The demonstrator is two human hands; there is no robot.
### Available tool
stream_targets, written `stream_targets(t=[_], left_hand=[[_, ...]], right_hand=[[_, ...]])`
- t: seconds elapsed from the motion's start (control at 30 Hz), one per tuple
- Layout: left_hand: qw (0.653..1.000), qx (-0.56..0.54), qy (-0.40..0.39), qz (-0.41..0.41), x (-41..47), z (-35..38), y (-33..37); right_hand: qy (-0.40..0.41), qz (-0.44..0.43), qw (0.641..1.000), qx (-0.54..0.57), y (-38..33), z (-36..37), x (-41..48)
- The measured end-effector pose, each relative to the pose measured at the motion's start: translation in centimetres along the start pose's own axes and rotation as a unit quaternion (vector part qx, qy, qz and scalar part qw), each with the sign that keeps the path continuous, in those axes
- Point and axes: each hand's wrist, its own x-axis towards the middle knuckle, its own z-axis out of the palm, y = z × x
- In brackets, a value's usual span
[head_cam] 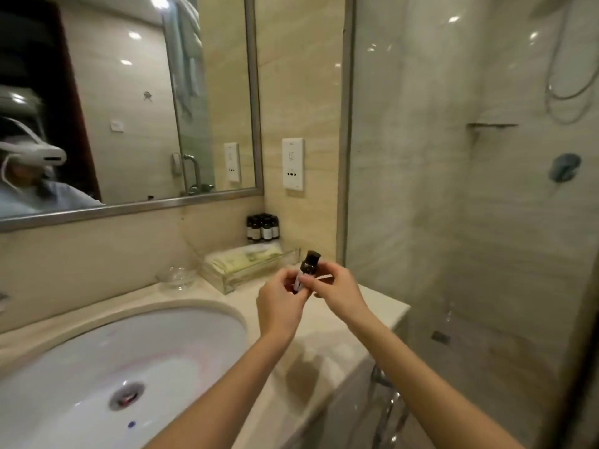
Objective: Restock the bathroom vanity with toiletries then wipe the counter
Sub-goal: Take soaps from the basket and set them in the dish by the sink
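While both hands, left hand (281, 303) and right hand (337, 291), grasp a bottle (306, 270), more bottles (262, 227) stand far; wiping seems undone.

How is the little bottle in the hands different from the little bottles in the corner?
The held bottle is up in the air, pinched between the left hand and right hand; the corner bottles stand on the counter. The held bottle is tilted and alone; the corner bottles are upright and bunched together. All are small and dark, with dark caps and pale labels.
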Motion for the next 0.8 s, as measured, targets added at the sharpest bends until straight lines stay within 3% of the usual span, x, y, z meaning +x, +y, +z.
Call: stream_targets(t=[0.17, 0.4, 0.47, 0.63, 0.8], left_hand=[[1.0, 0.022, -0.007, -0.02, 8.6, 0.0, -3.1], [0.985, 0.164, -0.047, -0.016, 17.3, 0.9, -9.8], [0.96, 0.263, -0.1, -0.002, 19.2, 0.8, -11.6], [0.851, 0.48, -0.214, 0.013, 22.8, -0.9, -15.4], [0.84, 0.485, -0.239, 0.035, 23.8, -1.5, -17.0]], right_hand=[[-0.044, -0.022, 0.998, -0.047, 1.4, 3.3, 8.8], [-0.086, -0.021, 0.991, -0.103, 6.3, 7.2, 18.7], [-0.075, -0.015, 0.991, -0.106, 7.5, 7.9, 20.6], [-0.064, -0.014, 0.99, -0.127, 8.7, 8.8, 24.4], [-0.061, 0.004, 0.986, -0.156, 9.9, 10.5, 26.7]])
